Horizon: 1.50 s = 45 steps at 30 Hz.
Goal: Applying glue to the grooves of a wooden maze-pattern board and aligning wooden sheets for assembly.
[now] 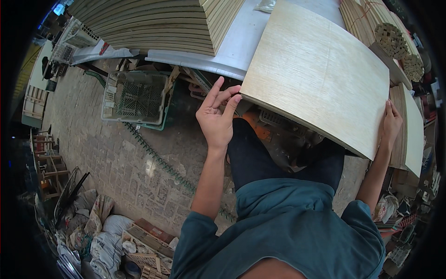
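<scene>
A pale square plywood panel lies across the front edge of the white-topped table, its near part jutting out over my thighs. At its near left corner is my left hand, thumb and a bent finger pinching the corner while another finger points away. My right hand grips the panel's right edge, with fingertips showing on top and the rest partly hidden. A darker layered edge shows along the panel's near side.
A tall stack of boards stands at the table's left. Bundled wood strips and upright panels are on the right. Below sit a plastic crate and a coiled green hose on the brick floor. Sacks lie lower left.
</scene>
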### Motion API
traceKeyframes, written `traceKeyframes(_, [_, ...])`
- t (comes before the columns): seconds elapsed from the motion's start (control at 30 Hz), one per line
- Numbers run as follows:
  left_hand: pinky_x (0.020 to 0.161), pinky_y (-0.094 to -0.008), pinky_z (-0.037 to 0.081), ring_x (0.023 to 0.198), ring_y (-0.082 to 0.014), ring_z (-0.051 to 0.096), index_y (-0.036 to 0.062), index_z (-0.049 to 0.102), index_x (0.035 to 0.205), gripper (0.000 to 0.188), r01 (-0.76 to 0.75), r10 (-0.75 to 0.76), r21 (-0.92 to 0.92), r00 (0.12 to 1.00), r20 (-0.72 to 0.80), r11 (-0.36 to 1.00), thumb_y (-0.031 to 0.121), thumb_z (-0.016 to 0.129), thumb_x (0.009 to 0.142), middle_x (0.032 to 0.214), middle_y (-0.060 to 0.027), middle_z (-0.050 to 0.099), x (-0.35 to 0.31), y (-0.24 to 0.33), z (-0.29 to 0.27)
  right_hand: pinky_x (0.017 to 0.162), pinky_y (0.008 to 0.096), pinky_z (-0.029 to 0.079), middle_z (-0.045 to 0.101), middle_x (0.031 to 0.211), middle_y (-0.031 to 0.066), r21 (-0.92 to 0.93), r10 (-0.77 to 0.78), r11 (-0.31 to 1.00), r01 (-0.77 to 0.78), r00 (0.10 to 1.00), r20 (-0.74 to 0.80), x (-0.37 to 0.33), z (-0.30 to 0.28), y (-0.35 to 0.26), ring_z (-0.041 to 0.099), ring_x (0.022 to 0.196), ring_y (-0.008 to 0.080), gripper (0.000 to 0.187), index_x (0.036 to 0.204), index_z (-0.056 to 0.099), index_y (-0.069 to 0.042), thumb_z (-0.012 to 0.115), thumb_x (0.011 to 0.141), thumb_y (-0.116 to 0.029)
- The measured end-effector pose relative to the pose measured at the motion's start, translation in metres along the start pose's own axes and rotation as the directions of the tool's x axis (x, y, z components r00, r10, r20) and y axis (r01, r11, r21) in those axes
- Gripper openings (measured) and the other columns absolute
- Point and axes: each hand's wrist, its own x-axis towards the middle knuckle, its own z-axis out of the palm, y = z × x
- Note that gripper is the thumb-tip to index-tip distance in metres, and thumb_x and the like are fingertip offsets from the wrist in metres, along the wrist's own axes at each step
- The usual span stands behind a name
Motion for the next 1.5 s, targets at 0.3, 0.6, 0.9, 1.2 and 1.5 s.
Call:
traceKeyframes(0.3, [0.086, -0.0246, 0.048, 0.092, -0.0113, 0.063, -0.0091, 0.044, 0.132, 0.056, 0.009, -0.009, 0.026, 1.0, -0.018, 1.0, -0.003, 0.069, 0.082, 0.098, -0.0131, 0.07, -0.001, -0.006, -0.001, 0.087, 0.0263, 0.044, 0.068, 0.104, 0.0128, -0.012, 0.003, 1.0, -0.002, 1.0, 0.019, 0.0, 0.0, 0.008, 0.062, 0.095, 0.0157, 0.034, 0.111, 0.065, 0.004, 0.063, 0.091, -0.023])
traceKeyframes(0.6, [0.086, -0.0243, 0.048, 0.09, -0.0105, 0.064, -0.0093, 0.046, 0.13, 0.055, -0.003, 0.004, 0.039, 0.999, -0.036, 0.999, -0.005, 0.069, 0.081, 0.096, -0.0123, 0.07, -0.001, -0.008, -0.001, 0.087, 0.0271, 0.044, 0.069, 0.102, 0.0127, -0.05, 0.009, 0.999, -0.009, 1.0, 0.014, 0.001, 0.003, 0.007, 0.062, 0.094, 0.0159, 0.033, 0.111, 0.066, 0.002, 0.063, 0.091, -0.024])
traceKeyframes(0.9, [0.083, -0.0221, 0.048, 0.087, -0.0096, 0.063, -0.0095, 0.047, 0.13, 0.054, 0.004, -0.002, 0.04, 0.999, -0.051, 0.999, -0.006, 0.069, 0.08, 0.095, -0.0128, 0.07, -0.001, -0.011, 0.0, 0.085, 0.0278, 0.045, 0.069, 0.099, 0.0125, -0.089, 0.007, 0.996, -0.005, 1.0, 0.014, 0.005, 0.002, 0.015, 0.061, 0.092, 0.0151, 0.035, 0.11, 0.067, 0.002, 0.065, 0.089, -0.026])
traceKeyframes(1.2, [0.079, -0.0202, 0.047, 0.084, -0.0074, 0.062, -0.0099, 0.047, 0.129, 0.054, 0.027, -0.024, 0.039, 0.997, -0.068, 0.999, -0.005, 0.07, 0.08, 0.094, -0.0121, 0.071, -0.002, -0.009, 0.002, 0.084, 0.0274, 0.045, 0.069, 0.097, 0.0116, -0.113, -0.001, 0.994, 0.002, 1.0, 0.009, 0.007, 0.003, 0.014, 0.061, 0.09, 0.0143, 0.036, 0.109, 0.067, 0.004, 0.066, 0.088, -0.026])
traceKeyframes(1.5, [0.078, -0.0196, 0.047, 0.082, -0.0066, 0.062, -0.0105, 0.046, 0.129, 0.055, 0.019, -0.014, 0.059, 0.997, -0.078, 0.998, -0.003, 0.07, 0.08, 0.093, -0.0111, 0.071, -0.001, -0.008, 0.002, 0.088, 0.0282, 0.044, 0.069, 0.102, 0.0134, -0.132, 0.024, 0.991, -0.022, 1.0, 0.017, 0.002, 0.006, 0.013, 0.062, 0.096, 0.0165, 0.036, 0.11, 0.067, 0.003, 0.066, 0.088, -0.026])
